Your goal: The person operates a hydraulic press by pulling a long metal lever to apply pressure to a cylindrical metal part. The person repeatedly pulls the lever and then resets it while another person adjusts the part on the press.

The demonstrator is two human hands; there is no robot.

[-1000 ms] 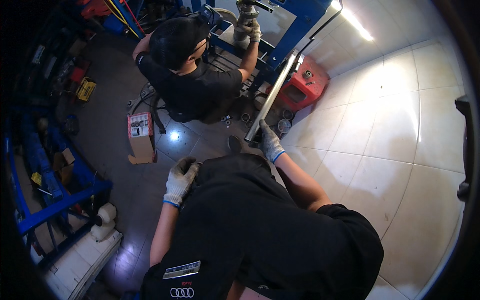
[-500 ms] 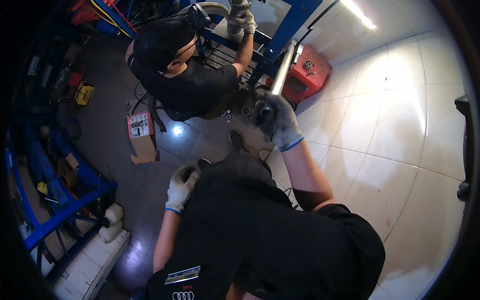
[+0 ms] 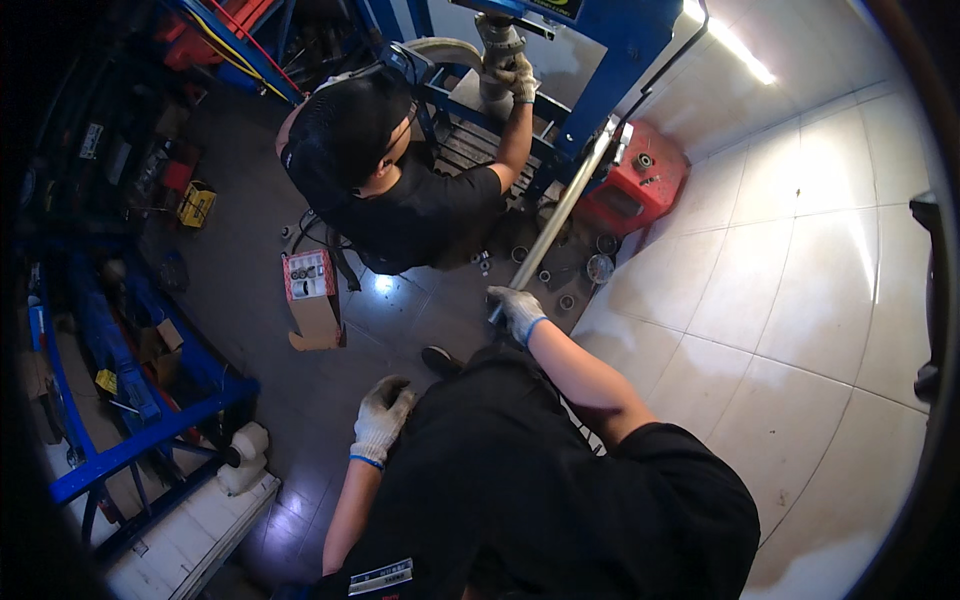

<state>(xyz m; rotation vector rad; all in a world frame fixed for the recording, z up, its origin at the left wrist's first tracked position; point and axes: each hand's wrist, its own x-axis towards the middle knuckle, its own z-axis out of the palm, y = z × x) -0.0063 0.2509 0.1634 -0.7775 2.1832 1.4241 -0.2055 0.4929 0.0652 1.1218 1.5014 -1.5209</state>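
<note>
The hands work apart: the right hand (image 3: 518, 312), in an off-white knitted glove with a blue cuff, wraps round the near end of a long, straight, silver metal tube (image 3: 557, 215); the left hand (image 3: 383, 415), in a matching glove, lies beside the black clothing (image 3: 500, 450), fingers loosely curled, thumb apart, nothing visible in it. The tube slants up and away to a spot beside a blue steel frame (image 3: 600, 75) and a red box-shaped housing (image 3: 655, 170); how its far end is seated cannot be told. Holding it near the end should give good leverage, and smooth, even pressure seems wiser than jerks, because a co-worker's gloved hand (image 3: 520, 82) is on a grey cylindrical metal part (image 3: 495, 45) at the frame and needs watching before any force goes on.
</note>
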